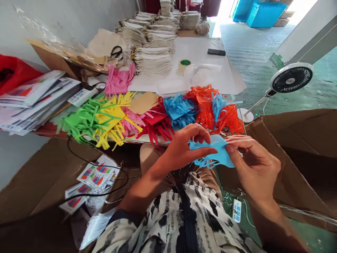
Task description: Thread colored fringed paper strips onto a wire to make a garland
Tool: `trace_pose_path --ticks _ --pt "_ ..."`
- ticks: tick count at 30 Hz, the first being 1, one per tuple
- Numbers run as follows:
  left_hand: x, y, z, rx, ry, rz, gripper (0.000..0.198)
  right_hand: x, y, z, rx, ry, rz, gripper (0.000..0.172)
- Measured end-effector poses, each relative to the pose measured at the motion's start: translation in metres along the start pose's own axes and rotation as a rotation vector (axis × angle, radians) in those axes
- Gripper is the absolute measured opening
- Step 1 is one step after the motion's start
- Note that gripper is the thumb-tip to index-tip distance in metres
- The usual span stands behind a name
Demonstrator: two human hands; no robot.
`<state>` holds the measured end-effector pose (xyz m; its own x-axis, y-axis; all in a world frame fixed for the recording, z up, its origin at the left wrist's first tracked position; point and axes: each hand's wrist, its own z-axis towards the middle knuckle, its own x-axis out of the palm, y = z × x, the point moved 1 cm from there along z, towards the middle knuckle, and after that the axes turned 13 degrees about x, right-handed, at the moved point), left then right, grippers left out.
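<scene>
Blue sheet (223,154) in right fingers (240,143)

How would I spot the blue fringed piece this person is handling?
Find the white-covered table, then the colourful fringed bundles along its near edge. Below their right end, the light-blue fringed piece is between the left hand and the right hand, which pinches its edge. Unlike the blue bundles on the table, this one is in hand.

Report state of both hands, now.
Left hand: open, at the blue fringed paper; contact can't be told.
Right hand: closed, pinching that paper's edge.
</scene>
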<state>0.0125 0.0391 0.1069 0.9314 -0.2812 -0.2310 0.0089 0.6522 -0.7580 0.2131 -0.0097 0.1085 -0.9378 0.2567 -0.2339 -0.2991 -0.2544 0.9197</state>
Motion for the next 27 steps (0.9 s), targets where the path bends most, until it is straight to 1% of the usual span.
trace_pose_path --ticks 2,4,5,7,9,10,11,12,13,14,15,17,18,20,22,24,25,27 --pt "0.000 0.000 -0.002 -0.061 0.027 -0.072 0.030 -0.005 -0.005 -0.004 0.009 0.025 -0.024 0.014" --pt "-0.001 -0.001 -0.003 -0.118 0.073 -0.124 0.025 -0.012 -0.011 -0.007 0.055 0.080 -0.058 0.010" --pt "-0.002 -0.002 -0.004 -0.138 0.102 -0.145 0.023 -0.016 -0.015 -0.008 0.087 0.118 -0.067 0.015" --pt "-0.003 -0.002 -0.005 -0.167 0.184 -0.200 0.019 -0.023 -0.022 -0.007 0.121 0.195 -0.045 0.038" --pt "-0.004 -0.001 -0.005 -0.191 0.307 -0.299 0.016 -0.027 -0.029 -0.005 0.103 0.293 0.004 0.062" --pt "-0.003 0.000 -0.005 -0.202 0.368 -0.357 0.015 -0.028 -0.034 -0.004 0.093 0.367 0.018 0.068" --pt "-0.003 0.002 -0.005 -0.213 0.420 -0.414 0.016 -0.028 -0.038 -0.003 0.100 0.462 0.020 0.071" --pt "-0.002 0.004 -0.005 -0.230 0.464 -0.467 0.017 -0.027 -0.042 -0.003 0.121 0.564 0.015 0.070" --pt "-0.001 0.006 -0.006 -0.256 0.490 -0.517 0.020 -0.026 -0.046 -0.003 0.149 0.654 0.010 0.065" --pt "-0.001 0.009 -0.007 -0.295 0.503 -0.561 0.022 -0.024 -0.050 -0.004 0.183 0.719 0.011 0.057" --pt "-0.001 0.012 -0.007 -0.341 0.508 -0.602 0.025 -0.023 -0.053 -0.004 0.216 0.756 0.023 0.046" --pt "-0.002 0.019 -0.009 -0.441 0.499 -0.671 0.032 -0.021 -0.058 -0.004 0.298 0.750 0.070 0.024" --pt "-0.005 0.023 -0.009 -0.489 0.487 -0.691 0.034 -0.020 -0.060 -0.003 0.348 0.720 0.092 0.022" --pt "-0.012 0.031 -0.010 -0.580 0.472 -0.696 0.036 -0.019 -0.064 0.002 0.434 0.624 0.103 0.029" --pt "-0.023 0.039 -0.009 -0.657 0.455 -0.644 0.044 -0.017 -0.067 0.011 0.461 0.508 0.048 0.034" --pt "-0.038 0.048 -0.007 -0.684 0.411 -0.503 0.054 -0.012 -0.073 0.023 0.442 0.419 -0.048 0.036" --pt "-0.046 0.051 -0.006 -0.676 0.380 -0.385 0.055 -0.009 -0.078 0.030 0.433 0.394 -0.097 0.036" --pt "-0.061 0.058 -0.005 -0.619 0.291 -0.038 0.049 -0.002 -0.090 0.041 0.428 0.366 -0.193 0.034"
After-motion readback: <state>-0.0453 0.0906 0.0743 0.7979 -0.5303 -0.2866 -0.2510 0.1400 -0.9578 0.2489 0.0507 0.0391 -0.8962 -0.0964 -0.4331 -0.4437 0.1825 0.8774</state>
